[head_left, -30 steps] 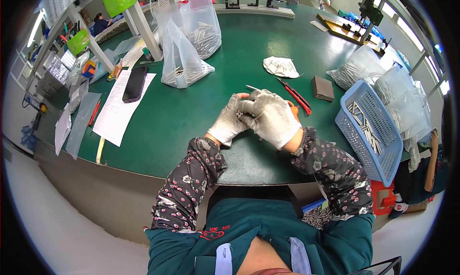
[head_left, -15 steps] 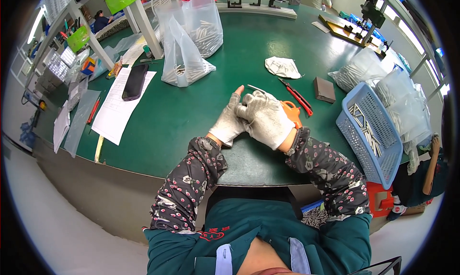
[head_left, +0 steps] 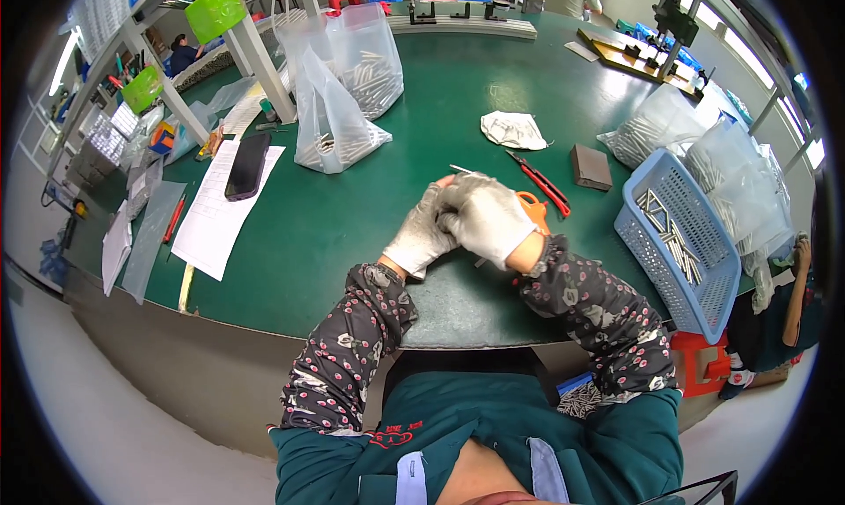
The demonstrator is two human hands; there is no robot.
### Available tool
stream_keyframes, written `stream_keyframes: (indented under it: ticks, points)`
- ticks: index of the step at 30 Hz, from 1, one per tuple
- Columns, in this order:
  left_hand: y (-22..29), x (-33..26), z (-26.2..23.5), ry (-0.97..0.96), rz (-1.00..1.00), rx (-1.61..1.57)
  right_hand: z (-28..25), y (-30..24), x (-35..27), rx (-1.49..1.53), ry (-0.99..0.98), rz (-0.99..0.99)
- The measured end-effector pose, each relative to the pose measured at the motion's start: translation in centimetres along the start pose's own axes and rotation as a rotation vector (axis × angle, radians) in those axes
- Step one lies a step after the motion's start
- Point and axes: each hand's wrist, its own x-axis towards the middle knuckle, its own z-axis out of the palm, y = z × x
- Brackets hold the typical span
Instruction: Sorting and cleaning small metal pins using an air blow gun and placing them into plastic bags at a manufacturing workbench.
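My gloved hands meet over the near middle of the green table. My right hand [head_left: 491, 216], closed, lies partly over my left hand [head_left: 424, 237]. A slim metal rod [head_left: 459, 169] pokes out past my right hand's fingers; its rest is hidden. My left hand is closed against the right one, and what its fingers hold is covered. Just right of my right hand are orange-handled scissors [head_left: 533, 210], partly hidden by it. Beyond those lies a red-handled cutting tool [head_left: 547, 188], with a crumpled white cloth [head_left: 513, 131] farther off.
At right stands a blue basket [head_left: 679, 241] of metal rods, near a brown block [head_left: 591, 167] and filled plastic bags [head_left: 656, 131]. Left are more bags [head_left: 339, 126], a phone [head_left: 247, 166] on papers [head_left: 216, 232] and a red pen [head_left: 174, 218]. Another person's arm [head_left: 797, 285] shows far right.
My left thumb, raised before, has folded down against my right hand. The rod's protruding tip now lies flatter and shows less. The whole view has shifted slightly.
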Motion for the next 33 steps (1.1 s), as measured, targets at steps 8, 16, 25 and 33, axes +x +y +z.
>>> stream_keyframes:
  ticks: [8, 16, 25, 33]
  points:
    - [1.5, -0.4, -0.5, 0.009, -0.163, -0.163, -3.2, 3.9, -0.4, 0.278, 0.205, 0.337]
    - [0.5, -0.3, -0.2, 0.039, -0.085, -0.118, 0.0, 3.0, -1.8, 0.305, 0.043, 0.250]
    - [1.3, -0.3, -0.1, 0.045, -0.139, -0.095, -4.2, 7.0, -1.4, -0.196, 0.140, 0.451]
    - [0.8, -0.4, 0.0, 0.017, -0.169, -0.186, -3.3, 12.4, -2.9, -0.358, -0.141, 0.741]
